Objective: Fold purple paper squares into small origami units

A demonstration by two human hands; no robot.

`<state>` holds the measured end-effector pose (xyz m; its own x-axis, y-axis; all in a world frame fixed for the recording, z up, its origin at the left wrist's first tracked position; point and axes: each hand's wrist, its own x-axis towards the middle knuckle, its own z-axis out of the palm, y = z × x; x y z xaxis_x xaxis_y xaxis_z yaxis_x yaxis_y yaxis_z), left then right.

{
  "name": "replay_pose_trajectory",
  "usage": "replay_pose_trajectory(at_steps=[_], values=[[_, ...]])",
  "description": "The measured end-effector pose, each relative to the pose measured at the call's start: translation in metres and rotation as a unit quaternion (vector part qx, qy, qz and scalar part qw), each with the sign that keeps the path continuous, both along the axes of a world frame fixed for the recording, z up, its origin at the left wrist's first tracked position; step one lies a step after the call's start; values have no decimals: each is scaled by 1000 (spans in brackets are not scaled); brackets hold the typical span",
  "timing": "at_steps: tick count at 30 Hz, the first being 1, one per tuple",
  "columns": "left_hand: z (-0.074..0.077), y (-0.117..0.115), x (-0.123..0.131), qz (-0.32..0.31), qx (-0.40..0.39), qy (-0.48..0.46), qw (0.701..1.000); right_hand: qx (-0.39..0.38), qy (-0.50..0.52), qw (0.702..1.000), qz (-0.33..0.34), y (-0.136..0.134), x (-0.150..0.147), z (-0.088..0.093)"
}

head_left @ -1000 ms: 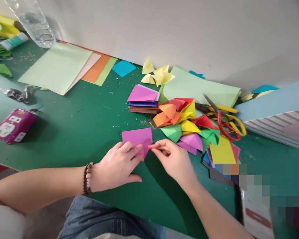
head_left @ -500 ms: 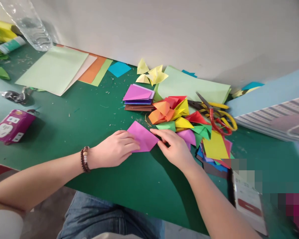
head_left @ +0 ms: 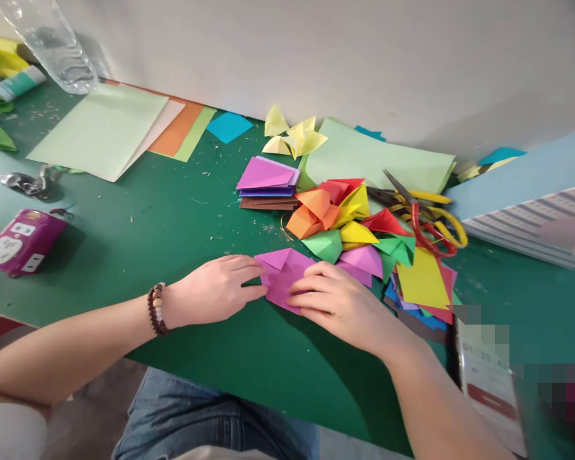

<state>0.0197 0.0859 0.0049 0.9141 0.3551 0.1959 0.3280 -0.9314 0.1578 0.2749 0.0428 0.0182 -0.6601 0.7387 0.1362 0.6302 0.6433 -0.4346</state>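
Folded purple origami paper (head_left: 285, 281) lies on the green cutting mat (head_left: 172, 268), just below a pile of folded paper pieces (head_left: 330, 220). Left hand (head_left: 215, 289) touches its left edge with fingertips; right hand (head_left: 340, 300) lies flat over it. Both open, no pinch. Red-handled scissors (head_left: 421, 230) beside pile.

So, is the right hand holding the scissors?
No, the right hand rests on the folded pink paper, while the scissors lie off to the side.

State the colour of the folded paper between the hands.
Pinkish-purple folded paper, seen best in the head view.
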Motion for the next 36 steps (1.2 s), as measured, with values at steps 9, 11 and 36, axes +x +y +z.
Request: replay_pose_trajectory(at_steps=[9, 11, 36], values=[[6, -7, 0, -16, 14, 18, 1000, -67, 65, 993, -74, 11, 3, -14], [8, -8, 0, -19, 7, 14, 1000, -58, 63, 990, -112, 12, -1, -15], [9, -17, 6, 22, -35, 66, 997, -44, -17, 978, -205, 15, -21, -16]])
